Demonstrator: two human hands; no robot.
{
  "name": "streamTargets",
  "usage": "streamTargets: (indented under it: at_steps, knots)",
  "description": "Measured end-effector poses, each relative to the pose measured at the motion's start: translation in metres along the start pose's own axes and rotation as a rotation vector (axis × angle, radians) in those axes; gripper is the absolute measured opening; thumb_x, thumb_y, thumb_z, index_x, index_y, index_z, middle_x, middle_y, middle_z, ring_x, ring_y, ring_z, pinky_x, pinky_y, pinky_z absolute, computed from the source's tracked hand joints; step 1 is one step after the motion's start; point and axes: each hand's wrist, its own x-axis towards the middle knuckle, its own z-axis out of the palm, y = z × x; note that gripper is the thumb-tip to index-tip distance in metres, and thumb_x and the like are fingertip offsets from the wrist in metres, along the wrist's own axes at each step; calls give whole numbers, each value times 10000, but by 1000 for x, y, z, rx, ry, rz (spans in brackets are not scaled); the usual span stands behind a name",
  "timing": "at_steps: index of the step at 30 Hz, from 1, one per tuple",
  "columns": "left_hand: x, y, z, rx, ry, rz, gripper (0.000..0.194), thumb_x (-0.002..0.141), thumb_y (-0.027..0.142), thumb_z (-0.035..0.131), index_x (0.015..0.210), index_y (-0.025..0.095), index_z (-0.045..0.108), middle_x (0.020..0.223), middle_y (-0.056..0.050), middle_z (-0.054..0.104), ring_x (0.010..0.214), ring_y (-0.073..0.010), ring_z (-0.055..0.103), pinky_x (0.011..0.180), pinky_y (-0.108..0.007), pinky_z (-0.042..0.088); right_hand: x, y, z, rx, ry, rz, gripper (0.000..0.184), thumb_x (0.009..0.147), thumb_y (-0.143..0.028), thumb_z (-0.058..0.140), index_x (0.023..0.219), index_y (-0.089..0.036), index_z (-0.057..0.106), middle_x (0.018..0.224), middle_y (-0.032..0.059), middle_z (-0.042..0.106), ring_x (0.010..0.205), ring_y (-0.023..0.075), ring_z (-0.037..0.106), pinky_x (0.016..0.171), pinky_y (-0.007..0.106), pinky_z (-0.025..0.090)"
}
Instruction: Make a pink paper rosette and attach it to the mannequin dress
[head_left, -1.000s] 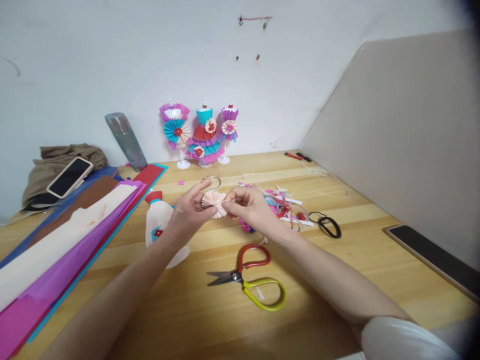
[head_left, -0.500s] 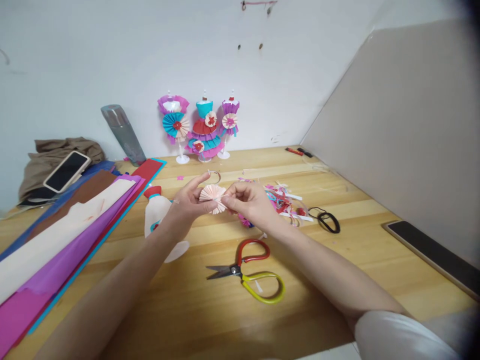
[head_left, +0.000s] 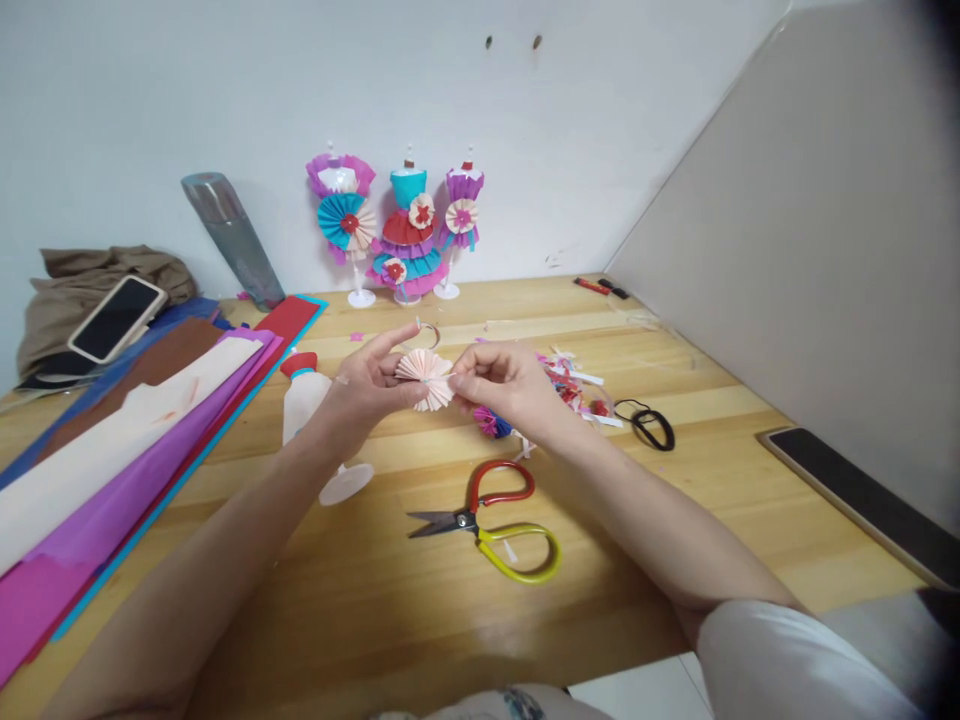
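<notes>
At ten o'clock a grey bottle [head_left: 236, 245] is sitting near the wall [head_left: 585, 120]; at nine, a pale-rimmed phone [head_left: 118, 318] is resting by brown cloth [head_left: 142, 268]. Between three and four, a black hair tie [head_left: 655, 430] is lying on the table [head_left: 705, 480] – and, farther right, another phone [head_left: 862, 500] (dark-faced).

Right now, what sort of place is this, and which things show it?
Probably a craft workspace: open metal scissors with red and yellow handles on the wooden table, stacked coloured paper sheets, and small white mannequins in pleated paper dresses.
</notes>
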Motion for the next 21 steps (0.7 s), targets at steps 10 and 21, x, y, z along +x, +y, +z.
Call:
streamTargets:
  at_steps: [10,21]
  knots:
    - [-3,-1,5,492,4,223,813,735,192,725,1510,140,484,950,-63,781,857,-201,718,824,-330,561,-1,-1,-3,-80,204,-178,184,729,-342,733,692,-195,629,610,-28,591,554,104,504,548,262,390]
    - [-6,-4,8,566,-182,287,612,753,147,758,1354,186,645,886,-47,780,794,-201,716,749,-301,535,3,2,-18,-162,209,-279,152,752,-310,739,870,-214,741,768,13,656,726,155,584,682,310,461]
